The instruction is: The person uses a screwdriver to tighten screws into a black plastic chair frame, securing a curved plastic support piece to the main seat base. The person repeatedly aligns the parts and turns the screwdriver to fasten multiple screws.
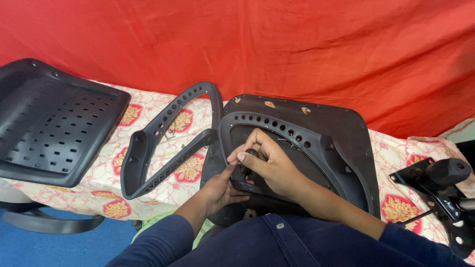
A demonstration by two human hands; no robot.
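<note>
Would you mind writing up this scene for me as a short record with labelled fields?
Setting: bed-like surface with a floral sheet, red cloth backdrop
Right hand: fingers closed around a small dark tool, pressed onto a black armrest
Left hand: steadies the armrest's lower end from below
Under the armrest: upturned black seat base
Loose part: second armrest, lying on the sheet to the left
Far left: perforated black chair shell
Far right: black metal chair mechanism
Tool type: too hidden to tell
</note>
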